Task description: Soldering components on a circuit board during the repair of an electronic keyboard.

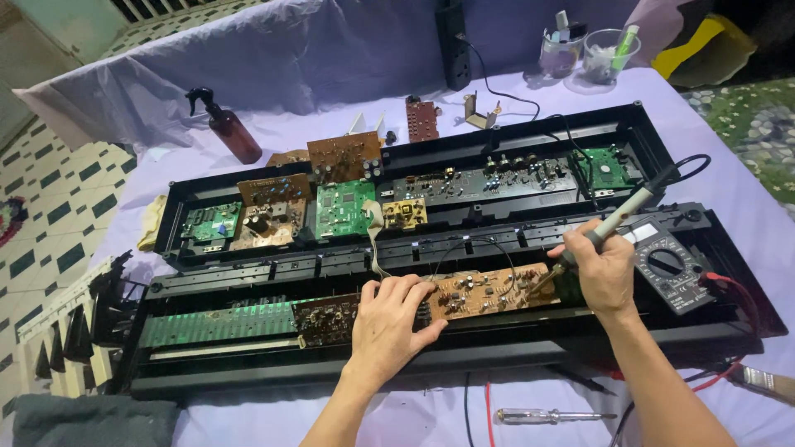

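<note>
head view: single camera looking down on a worktop [464, 124] covered in lilac cloth.
left hand [389, 319]: flat on the brown circuit board [489, 291], fingers [414, 291] spread, pressing its left end, not clamped on anything.
right hand [603, 269]: fingers wrapped tight around the soldering iron [617, 223], pen-style grip, tip down on the board's right end.
brown circuit board: lies across the front black chassis [248, 372], between both hands.
multimeter [671, 269]: just right of right hand, on the chassis.
rear chassis [530, 145]: holds green and brown boards.
screwdriver [551, 415]: on cloth near the front edge.
spray bottle [225, 126]: amber, back left.
paintbrush [766, 382]: far right edge.
</note>
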